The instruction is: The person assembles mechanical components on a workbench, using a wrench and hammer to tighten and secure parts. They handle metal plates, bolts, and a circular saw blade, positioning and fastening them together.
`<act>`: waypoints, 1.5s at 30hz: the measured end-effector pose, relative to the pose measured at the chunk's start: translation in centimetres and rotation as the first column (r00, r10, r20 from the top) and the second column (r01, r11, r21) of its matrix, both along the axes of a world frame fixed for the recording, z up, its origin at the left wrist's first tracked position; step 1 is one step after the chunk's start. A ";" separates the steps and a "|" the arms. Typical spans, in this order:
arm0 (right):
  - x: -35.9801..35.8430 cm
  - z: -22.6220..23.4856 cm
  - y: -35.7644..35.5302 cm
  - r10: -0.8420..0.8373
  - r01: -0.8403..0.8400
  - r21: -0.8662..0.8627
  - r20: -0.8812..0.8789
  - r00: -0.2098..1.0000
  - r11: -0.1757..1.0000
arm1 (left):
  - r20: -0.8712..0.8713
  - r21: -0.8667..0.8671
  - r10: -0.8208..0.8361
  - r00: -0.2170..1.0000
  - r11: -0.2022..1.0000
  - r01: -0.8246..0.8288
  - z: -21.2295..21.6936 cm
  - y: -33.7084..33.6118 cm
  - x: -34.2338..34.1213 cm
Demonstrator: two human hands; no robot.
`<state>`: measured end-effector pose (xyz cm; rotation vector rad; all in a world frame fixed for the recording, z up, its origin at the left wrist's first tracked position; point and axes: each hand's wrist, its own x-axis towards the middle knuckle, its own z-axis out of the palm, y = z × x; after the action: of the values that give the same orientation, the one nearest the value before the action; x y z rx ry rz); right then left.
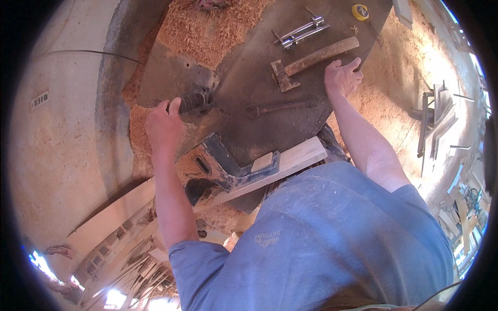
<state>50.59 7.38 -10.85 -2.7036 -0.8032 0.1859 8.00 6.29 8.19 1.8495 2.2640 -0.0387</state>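
My left hand (165, 127) is at the left side of the dark metal machine table (233, 129). Its thumb and a finger point up apart, with nothing seen between them; the other fingers are mostly hidden. Close to its right is a dark, ribbed cylindrical machine part (196, 99). Over the table's right edge, my right hand (344, 78) has its fingers spread and holds nothing. Near it lies a hammer (316, 58) with a wooden handle and a rusty head. A rusty open-ended wrench (282, 108) rests below the hammer.
Shiny metal rods with fittings (303, 33) and a yellow tape measure (360, 12) lie farther back. Wood shavings (207, 33) heap up at the far left. A black slotted bracket (212, 163) and a pale board (295, 160) sit before my body. Wood scraps (441, 122) lie at right.
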 end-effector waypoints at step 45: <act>-0.2 0.9 0.1 -0.006 0.005 -0.042 -0.025 1.000 0.999 | -0.169 0.105 -0.116 0.979 0.985 0.135 -1.0 -0.3 0.9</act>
<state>50.36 7.43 -9.99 -2.7368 -0.7930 0.2380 8.93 5.99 7.22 2.1208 2.2948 -0.0821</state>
